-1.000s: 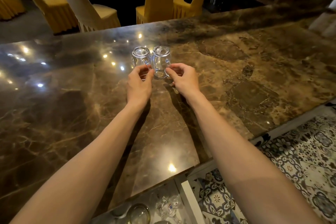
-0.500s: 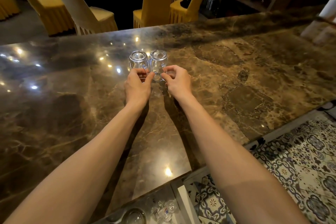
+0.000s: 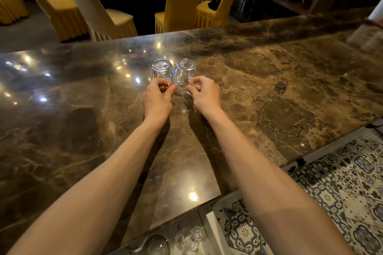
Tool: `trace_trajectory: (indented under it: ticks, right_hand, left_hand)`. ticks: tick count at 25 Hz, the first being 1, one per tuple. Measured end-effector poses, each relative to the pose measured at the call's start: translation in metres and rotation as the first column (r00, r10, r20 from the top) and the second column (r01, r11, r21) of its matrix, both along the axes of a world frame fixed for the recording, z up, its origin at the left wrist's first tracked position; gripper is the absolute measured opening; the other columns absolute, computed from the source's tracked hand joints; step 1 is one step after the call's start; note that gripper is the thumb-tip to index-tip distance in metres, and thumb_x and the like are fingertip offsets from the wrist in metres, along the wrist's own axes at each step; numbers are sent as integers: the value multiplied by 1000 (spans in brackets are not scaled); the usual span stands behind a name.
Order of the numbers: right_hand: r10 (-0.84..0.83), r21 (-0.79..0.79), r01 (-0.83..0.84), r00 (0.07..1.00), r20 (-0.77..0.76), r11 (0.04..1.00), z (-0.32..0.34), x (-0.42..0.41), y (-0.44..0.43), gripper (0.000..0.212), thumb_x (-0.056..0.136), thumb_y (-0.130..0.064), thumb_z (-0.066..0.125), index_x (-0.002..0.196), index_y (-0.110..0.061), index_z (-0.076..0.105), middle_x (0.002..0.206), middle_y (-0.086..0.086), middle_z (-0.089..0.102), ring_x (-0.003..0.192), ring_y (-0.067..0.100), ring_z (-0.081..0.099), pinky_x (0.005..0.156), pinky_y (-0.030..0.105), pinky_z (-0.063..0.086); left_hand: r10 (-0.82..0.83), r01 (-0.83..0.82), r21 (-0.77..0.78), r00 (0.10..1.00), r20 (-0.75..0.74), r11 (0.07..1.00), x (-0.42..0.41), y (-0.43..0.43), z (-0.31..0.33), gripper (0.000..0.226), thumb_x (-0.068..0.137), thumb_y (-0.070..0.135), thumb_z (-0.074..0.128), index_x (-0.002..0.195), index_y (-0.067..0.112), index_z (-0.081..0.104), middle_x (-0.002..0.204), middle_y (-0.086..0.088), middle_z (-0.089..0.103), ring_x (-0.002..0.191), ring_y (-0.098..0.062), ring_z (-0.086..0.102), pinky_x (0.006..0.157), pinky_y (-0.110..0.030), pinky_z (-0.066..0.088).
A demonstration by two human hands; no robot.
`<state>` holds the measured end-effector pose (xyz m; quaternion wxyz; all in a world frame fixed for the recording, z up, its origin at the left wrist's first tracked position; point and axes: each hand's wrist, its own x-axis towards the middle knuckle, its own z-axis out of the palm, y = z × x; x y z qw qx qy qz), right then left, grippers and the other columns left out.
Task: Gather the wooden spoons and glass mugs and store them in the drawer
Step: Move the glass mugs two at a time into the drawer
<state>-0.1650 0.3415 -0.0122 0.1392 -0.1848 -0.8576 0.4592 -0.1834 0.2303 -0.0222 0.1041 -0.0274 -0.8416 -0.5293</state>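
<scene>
The left hand (image 3: 157,99) pinches the handle of one upturned clear glass mug (image 3: 160,69), side by side with a second upturned clear glass mug (image 3: 185,72) whose handle the right hand (image 3: 205,93) pinches, both standing on the brown marble counter (image 3: 269,93).

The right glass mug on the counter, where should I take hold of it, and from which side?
Grip the right glass mug by its handle, coming from the near side. It stands upside down with the handle turned toward you, and the left glass mug crowds its left flank. The right hand pinches that handle.
</scene>
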Motion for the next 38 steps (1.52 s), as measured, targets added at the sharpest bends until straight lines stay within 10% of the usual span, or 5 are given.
trace_trajectory:
  ticks: [38]
  right_hand:
    - [165, -79, -177, 976, -140, 981, 45, 174, -114, 16, 85, -20, 67, 100, -16, 67, 90, -4, 73, 87, 8, 68, 81, 39, 55]
  left_hand:
    - [-116, 118, 23, 991, -61, 993, 184, -159, 58, 18, 82, 22, 68, 100, 17, 64, 93, 9, 69, 87, 2, 64, 79, -16, 50]
